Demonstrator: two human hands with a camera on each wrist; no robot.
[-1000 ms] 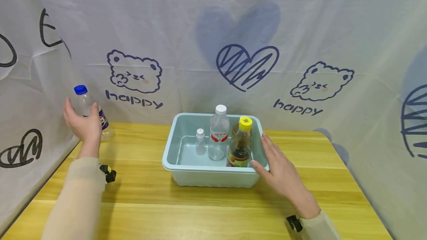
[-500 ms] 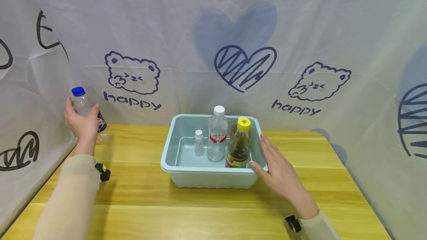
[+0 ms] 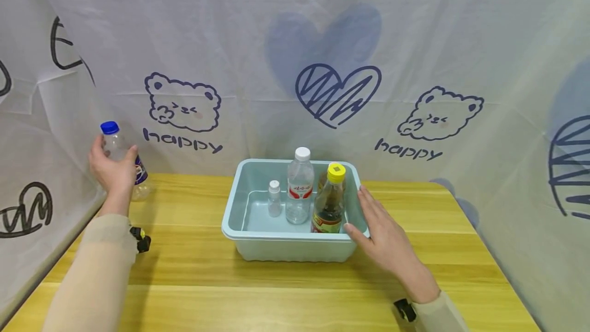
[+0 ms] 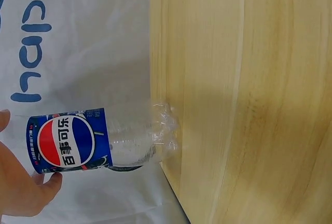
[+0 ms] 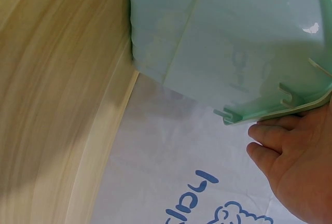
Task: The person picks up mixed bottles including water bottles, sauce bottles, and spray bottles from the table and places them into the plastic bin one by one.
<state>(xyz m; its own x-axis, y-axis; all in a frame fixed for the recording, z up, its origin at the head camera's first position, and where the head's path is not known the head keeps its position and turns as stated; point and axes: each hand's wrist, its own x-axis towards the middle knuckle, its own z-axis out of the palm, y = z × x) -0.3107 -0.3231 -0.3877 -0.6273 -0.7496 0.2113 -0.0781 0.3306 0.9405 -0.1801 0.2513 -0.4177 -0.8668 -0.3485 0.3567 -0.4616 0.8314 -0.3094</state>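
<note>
At the far left of the head view, my left hand [image 3: 115, 172] grips a clear plastic Pepsi bottle [image 3: 140, 172] with a blue cap. Its blue label [image 4: 96, 136] faces the left wrist camera, and the bottle's base is right at the table's back left corner. My right hand [image 3: 387, 237] rests on the right rim of a light blue plastic basin [image 3: 295, 249], fingers straight along the side and thumb at the front corner. From the right wrist, the fingertips [image 5: 259, 154] show just under the basin's rim.
Inside the basin stand a small clear bottle [image 3: 274, 204], a white-capped water bottle [image 3: 299, 209] and a yellow-capped bottle of dark liquid [image 3: 328, 214]. A brownish item behind that is mostly hidden. Patterned cloth [image 3: 258, 111] hangs along the table's [image 3: 207, 291] back and sides.
My left fingers have closed in round the Pepsi bottle, after standing looser about it. The head view has shifted slightly. My right hand stays at the basin's rim.
</note>
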